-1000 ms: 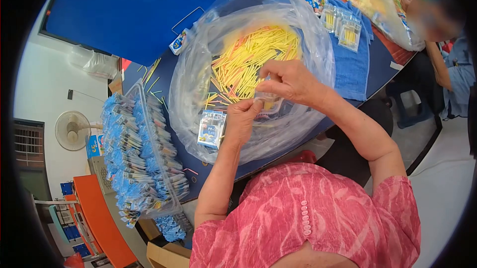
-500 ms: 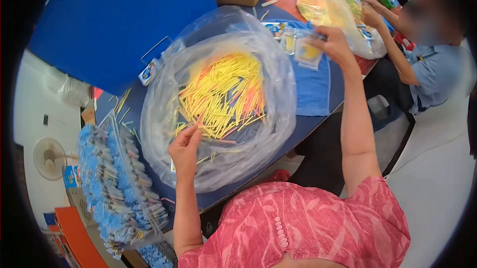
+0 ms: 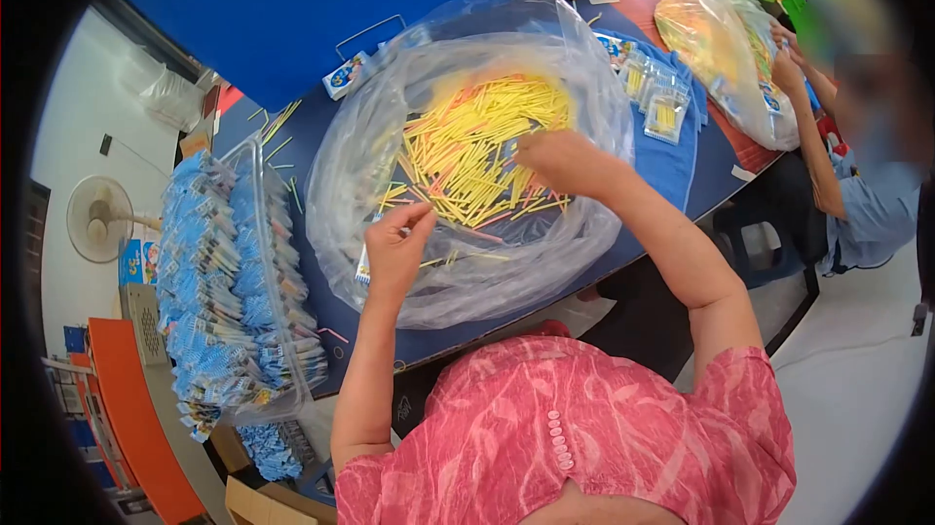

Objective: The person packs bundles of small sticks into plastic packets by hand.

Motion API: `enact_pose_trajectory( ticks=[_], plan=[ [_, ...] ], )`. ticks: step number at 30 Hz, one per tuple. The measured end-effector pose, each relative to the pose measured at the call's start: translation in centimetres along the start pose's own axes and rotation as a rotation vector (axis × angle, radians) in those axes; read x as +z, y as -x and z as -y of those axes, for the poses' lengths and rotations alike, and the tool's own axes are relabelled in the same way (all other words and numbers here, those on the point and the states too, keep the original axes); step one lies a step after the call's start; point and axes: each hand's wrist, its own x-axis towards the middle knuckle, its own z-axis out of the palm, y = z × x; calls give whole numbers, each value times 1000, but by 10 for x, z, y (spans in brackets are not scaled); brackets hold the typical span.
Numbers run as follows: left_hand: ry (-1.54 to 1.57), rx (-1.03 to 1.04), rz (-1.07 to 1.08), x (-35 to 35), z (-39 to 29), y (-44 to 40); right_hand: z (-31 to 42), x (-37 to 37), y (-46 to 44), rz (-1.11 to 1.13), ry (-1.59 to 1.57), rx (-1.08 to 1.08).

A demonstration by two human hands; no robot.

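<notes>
An open clear plastic bag (image 3: 467, 301) lies spread on the dark blue table, with a heap of thin yellow and pink sticks (image 3: 487, 140) inside it. At the near left side of the heap, my left hand (image 3: 395, 250) has thumb and fingers pinched together; what is between them is too small to make out. A small printed packet (image 3: 363, 264) shows partly behind that hand. My right hand (image 3: 573, 165) reaches over the right side of the heap, its fingertips turned down and hidden. Right of the bag, small clear packets of yellow sticks (image 3: 665, 118) rest on a blue cloth (image 3: 682, 174).
On the left stands a clear container (image 3: 261, 169) packed with blue printed packets (image 3: 209, 281). A small printed box (image 3: 346, 75) sits behind the bag, near a large blue panel (image 3: 292, 9). At right, another person's hands (image 3: 787, 62) work at a second plastic bag (image 3: 726, 57).
My right hand has let go of a clear packet at the blue cloth and moved left over the stick heap. My left hand stays pinched beside the heap. The camera view has shifted.
</notes>
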Motion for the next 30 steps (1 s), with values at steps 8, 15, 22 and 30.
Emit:
enact_pose_trajectory(
  ticks=[8, 15, 22, 30],
  plan=[
    [21, 15, 78, 10, -6, 4, 6, 22, -12, 91, 117, -185],
    [67, -80, 149, 40, -18, -13, -6, -13, -27, 5, -94, 152],
    [162, 219, 294, 109, -39, -44, 20, -37, -9, -25, -1002, 643],
    [517, -220, 429, 121, -28, -49, 20, -18, -7, -133, -667, 471]
  ],
)
